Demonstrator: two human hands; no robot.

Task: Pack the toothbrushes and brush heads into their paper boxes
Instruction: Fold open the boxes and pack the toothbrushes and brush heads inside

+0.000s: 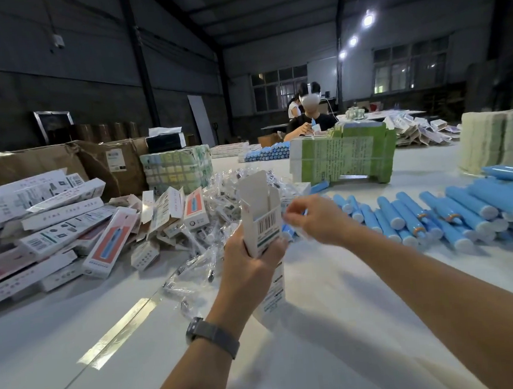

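Gripping a tall white cardboard box (262, 221) upright, left hand (248, 265) steadies it; right hand (315, 220) pinches crinkly clear wrap.

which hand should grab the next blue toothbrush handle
Right. The left hand grips the open paper box, while the right hand hovers beside the blue toothbrush handles, though it seems to pinch something small.

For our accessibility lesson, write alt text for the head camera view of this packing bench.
The left hand grips an upright paper box with its top flap open, while the right hand pinches something small and blurred beside the opening. Blue toothbrush handles lie to the right on the white table, filled boxes to the left.
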